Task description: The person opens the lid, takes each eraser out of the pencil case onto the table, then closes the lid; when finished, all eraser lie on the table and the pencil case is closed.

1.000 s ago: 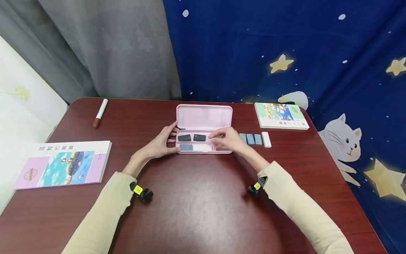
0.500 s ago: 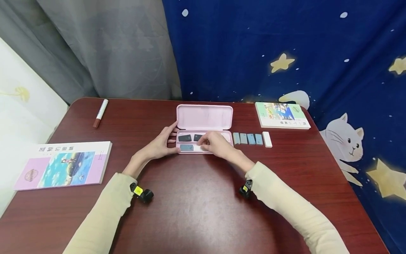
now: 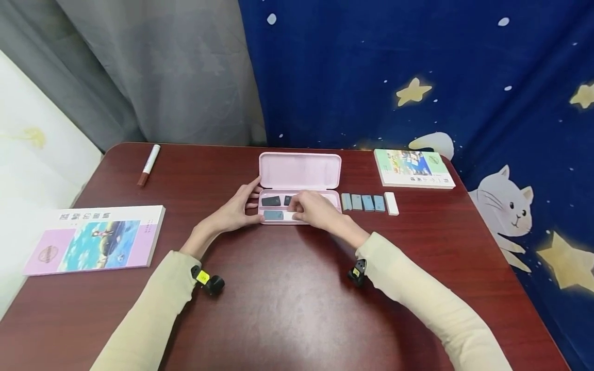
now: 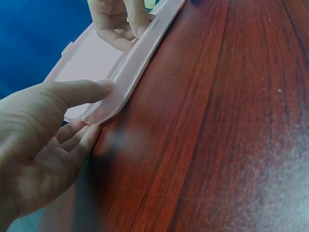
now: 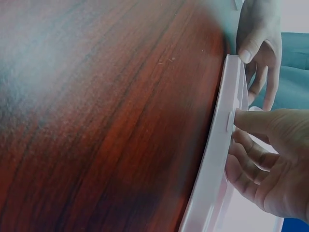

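A pink pencil case (image 3: 299, 171) lies with its lid up on the table. My left hand (image 3: 232, 208) holds the case's left end, its thumb at the front corner and its fingers round the side. Inside the case are dark blocks (image 3: 271, 201), like erasers, in the back row, and a grey-blue block (image 3: 273, 215) in the front row. Beside that sits a white block (image 3: 288, 216), its right part hidden by my right hand (image 3: 317, 210), whose curled thumb and fingers are on it. In the right wrist view, those fingertips (image 5: 239, 118) dip behind the front wall.
Right of the case stands a row of several grey-blue blocks (image 3: 356, 202) with a white block (image 3: 391, 204) at its end. A green-edged book (image 3: 414, 168) lies at the back right, a purple book (image 3: 95, 239) at the left, and a marker (image 3: 149, 164) at the back left.
My right hand has moved left within the case, from its right part to the white block, uncovering the leftmost block of the outside row. My left hand has stayed on the case.
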The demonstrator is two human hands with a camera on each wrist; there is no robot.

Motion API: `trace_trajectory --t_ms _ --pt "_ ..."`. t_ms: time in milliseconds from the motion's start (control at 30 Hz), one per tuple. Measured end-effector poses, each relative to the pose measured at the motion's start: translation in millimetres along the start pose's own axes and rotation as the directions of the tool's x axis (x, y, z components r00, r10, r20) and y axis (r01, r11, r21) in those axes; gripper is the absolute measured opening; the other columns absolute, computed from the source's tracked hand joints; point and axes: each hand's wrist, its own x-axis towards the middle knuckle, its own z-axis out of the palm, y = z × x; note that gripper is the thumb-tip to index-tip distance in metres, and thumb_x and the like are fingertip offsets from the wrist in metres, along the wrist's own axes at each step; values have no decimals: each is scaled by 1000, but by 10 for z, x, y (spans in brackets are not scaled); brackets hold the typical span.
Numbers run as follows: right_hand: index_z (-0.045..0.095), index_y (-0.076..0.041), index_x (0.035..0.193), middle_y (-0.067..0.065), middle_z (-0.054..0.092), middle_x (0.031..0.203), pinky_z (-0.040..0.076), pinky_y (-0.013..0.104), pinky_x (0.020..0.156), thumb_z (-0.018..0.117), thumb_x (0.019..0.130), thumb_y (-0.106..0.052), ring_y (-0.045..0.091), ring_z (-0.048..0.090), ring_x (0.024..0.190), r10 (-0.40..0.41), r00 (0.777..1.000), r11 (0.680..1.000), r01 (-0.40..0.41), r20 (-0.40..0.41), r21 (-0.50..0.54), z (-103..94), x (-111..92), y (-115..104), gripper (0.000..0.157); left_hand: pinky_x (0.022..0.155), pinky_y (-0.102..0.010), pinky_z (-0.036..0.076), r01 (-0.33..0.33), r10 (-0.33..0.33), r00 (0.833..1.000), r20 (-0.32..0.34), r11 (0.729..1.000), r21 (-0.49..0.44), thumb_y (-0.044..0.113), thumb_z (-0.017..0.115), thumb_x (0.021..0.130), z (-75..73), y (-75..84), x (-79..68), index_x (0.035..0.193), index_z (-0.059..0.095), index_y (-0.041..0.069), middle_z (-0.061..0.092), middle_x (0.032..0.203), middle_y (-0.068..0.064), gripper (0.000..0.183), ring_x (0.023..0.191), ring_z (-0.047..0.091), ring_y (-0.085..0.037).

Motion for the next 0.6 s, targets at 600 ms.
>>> trace_trajectory --t_ms 600 --pt "74 -14 90 -3 69 88 48 29 68 73 85 -7 12 57 75 -83 996 995 84 -17 47 -68 -8 49 9 105 -47 38 26 -26 1000 7 999 28 -4 76 78 -14 -161 20 154 8 3 31 137 -23 102 126 38 -35"
